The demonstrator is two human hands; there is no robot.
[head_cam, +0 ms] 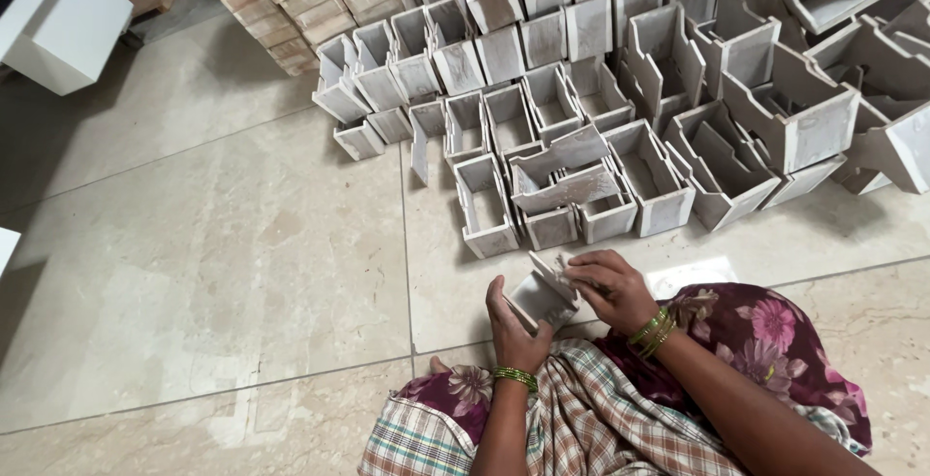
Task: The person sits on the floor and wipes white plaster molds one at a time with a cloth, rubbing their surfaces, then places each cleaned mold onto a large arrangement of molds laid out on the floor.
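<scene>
Item: small grey box [542, 297], held over the lap, near the floor rows of like boxes [581, 127]; left hand [513, 326] clamped beneath it; right hand [610, 287] closed on its top edge; steady support underneath judged advisable.

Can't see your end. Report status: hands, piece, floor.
Left hand grips small grey box from below. Right hand pressed on its top. Rows of grey boxes on floor ahead, apart.
</scene>
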